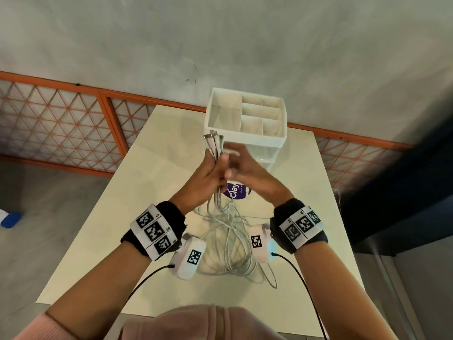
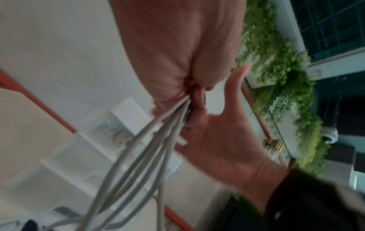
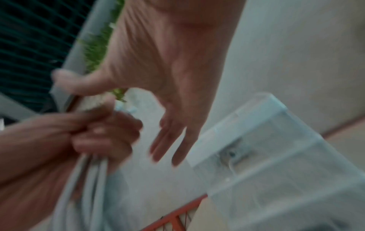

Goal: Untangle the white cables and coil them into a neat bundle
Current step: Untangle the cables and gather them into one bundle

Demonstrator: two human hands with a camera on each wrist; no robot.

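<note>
Several white cables hang as a loose tangle from my raised left hand down to the table. That hand grips them in a fist just below their connector ends, which stick up together. In the left wrist view the strands run out of the closed left hand. My right hand is beside the left, palm toward it. The blurred right wrist view shows the right hand with straight fingers and spread thumb, holding nothing, next to the left fist on the cables.
A white divided organizer box stands on a clear base at the far side of the cream table. A purple round lid lies under the hands. An orange railing runs behind the table.
</note>
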